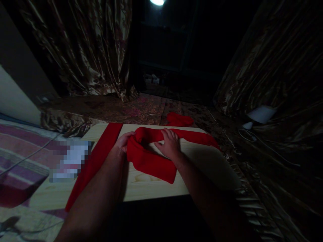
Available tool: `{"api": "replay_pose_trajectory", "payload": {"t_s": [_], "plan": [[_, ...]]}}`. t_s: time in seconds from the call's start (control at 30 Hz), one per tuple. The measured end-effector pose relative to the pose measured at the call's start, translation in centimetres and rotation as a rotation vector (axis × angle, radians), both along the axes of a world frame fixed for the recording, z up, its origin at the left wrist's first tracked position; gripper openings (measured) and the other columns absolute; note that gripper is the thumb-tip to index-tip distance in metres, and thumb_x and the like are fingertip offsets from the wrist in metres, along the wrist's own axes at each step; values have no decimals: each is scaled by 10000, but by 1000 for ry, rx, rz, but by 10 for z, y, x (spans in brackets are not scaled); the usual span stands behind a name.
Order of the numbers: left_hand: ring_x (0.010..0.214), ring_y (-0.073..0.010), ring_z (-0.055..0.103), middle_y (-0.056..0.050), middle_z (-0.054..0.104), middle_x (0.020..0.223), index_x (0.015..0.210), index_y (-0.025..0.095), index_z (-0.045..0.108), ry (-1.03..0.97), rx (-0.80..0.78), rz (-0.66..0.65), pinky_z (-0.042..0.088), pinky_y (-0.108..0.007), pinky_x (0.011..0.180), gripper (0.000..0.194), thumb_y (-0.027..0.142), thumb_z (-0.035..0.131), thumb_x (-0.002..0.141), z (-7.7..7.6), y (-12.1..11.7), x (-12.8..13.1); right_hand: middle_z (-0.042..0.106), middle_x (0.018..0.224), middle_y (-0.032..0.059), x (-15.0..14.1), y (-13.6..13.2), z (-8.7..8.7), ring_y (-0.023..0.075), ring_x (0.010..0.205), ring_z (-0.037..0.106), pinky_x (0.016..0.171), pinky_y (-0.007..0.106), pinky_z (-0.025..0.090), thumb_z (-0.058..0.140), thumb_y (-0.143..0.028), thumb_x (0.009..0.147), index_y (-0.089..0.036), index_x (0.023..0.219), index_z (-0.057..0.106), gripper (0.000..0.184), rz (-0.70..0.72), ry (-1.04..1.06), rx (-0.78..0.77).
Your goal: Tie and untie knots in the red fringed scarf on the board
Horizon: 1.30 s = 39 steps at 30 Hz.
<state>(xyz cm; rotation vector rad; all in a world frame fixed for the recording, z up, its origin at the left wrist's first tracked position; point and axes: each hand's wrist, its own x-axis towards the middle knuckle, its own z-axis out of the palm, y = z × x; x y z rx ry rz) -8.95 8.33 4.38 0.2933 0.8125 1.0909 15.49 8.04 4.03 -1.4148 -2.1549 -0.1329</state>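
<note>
Your pale wooden table (207,164) stood in a dim room, with a striped cover (24,143) at its left and patterned curtains (98,50) beyond. Three red stretches showed: a flat strip (102,151) down the table's left side, the folded red cloth (153,164) in the middle and a bundle (179,119) past the far edge; you couldn't tell whether they joined. Your left hand's (124,142) grip closed on the cloth's bend; your right hand (171,143) lay over its far band, whether pinching you couldn't tell. Pixelation hid one item (73,159), and darkness swallowed your right forearm.
</note>
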Motion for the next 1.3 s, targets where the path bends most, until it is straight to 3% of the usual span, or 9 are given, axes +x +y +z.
{"api": "replay_pose_trajectory", "payload": {"t_s": [0.13,0.27,0.37,0.5,0.67,0.83,0.97,1.07,1.3], "plan": [[723,-313,746,-146,745,738,1023,69,688,50,29,-57,637,-437,702,327,156,627,714,1,-3,4,461,1507,136,-39,-5,20,284,1324,415,1113,430,323,659,-443,837,-165,1477,441,730,165,-67,-60],[684,-251,722,-102,731,744,956,104,679,176,171,-14,614,-362,672,330,99,655,626,2,-4,8,610,1296,101,-60,4,35,249,1198,519,1027,362,406,538,-197,875,-221,1349,589,477,128,-124,-123],[661,-185,683,-37,708,763,959,154,654,366,319,149,575,-295,658,414,75,697,555,-3,2,11,640,1220,88,-61,16,43,226,1068,605,894,319,469,465,-176,908,-251,1197,676,365,21,-101,-159],[876,-191,654,-45,685,955,914,198,682,847,565,391,527,-273,773,406,106,769,528,-7,7,17,724,1027,70,-58,31,42,223,928,669,767,297,479,484,-181,887,-258,1086,704,306,-73,-49,-224],[798,-196,602,-36,664,846,858,205,679,1247,794,203,456,-275,734,287,323,822,639,-1,-1,29,760,948,38,-59,43,30,193,878,686,737,258,477,560,-153,815,-242,1005,730,270,-61,121,-333],[666,-212,595,-19,669,771,1008,235,591,1402,654,155,366,-269,617,591,366,906,526,0,-5,36,759,890,-1,-64,42,29,147,812,678,727,212,488,563,-117,801,-211,958,744,257,81,300,-427],[692,-261,629,-34,661,688,1062,235,599,1377,518,231,368,-282,636,543,336,865,599,-1,-2,38,756,934,3,-69,33,26,123,805,682,757,210,510,537,-104,849,-204,1070,703,294,204,468,-520],[652,-242,627,-31,665,659,1048,224,610,1280,427,247,394,-279,624,459,260,812,638,-5,4,36,743,908,15,-66,20,20,117,732,674,714,229,522,560,-200,912,-187,1108,645,213,152,574,-646],[582,-200,629,-42,692,701,994,187,587,915,247,301,467,-278,580,436,160,744,588,-13,12,34,724,799,4,-42,-21,27,166,747,667,637,222,474,829,-445,693,-180,875,702,346,224,224,-910]]}}
